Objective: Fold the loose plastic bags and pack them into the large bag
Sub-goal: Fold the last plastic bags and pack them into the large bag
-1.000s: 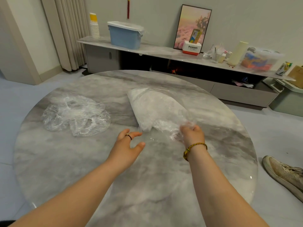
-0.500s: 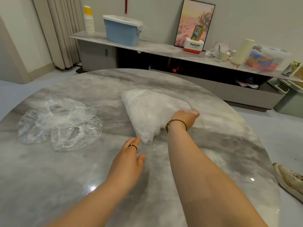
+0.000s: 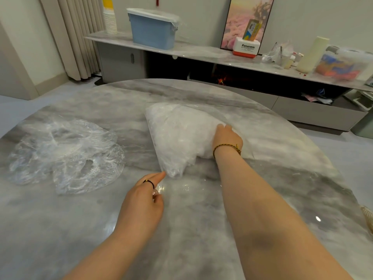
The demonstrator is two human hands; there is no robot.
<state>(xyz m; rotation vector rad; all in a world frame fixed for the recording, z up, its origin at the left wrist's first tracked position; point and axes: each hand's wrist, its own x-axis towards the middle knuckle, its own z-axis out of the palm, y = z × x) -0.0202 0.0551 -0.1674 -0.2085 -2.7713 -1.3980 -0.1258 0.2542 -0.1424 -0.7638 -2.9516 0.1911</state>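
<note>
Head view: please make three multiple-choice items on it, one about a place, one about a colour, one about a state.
1. Seen from the large bag, where does the pile of loose bags lie?
A. on top of it
B. to its right
C. to its left

2. What colour is the bin on the shelf?
A. red
B. blue
C. green

3. What does the right hand do?
A. rests on the large bag
B. holds a cup
C. hangs over the floor

Answers:
1 C, the pile is at the view's left.
2 B, its walls are blue.
3 A, its fingers lie on the white bulge.
</note>
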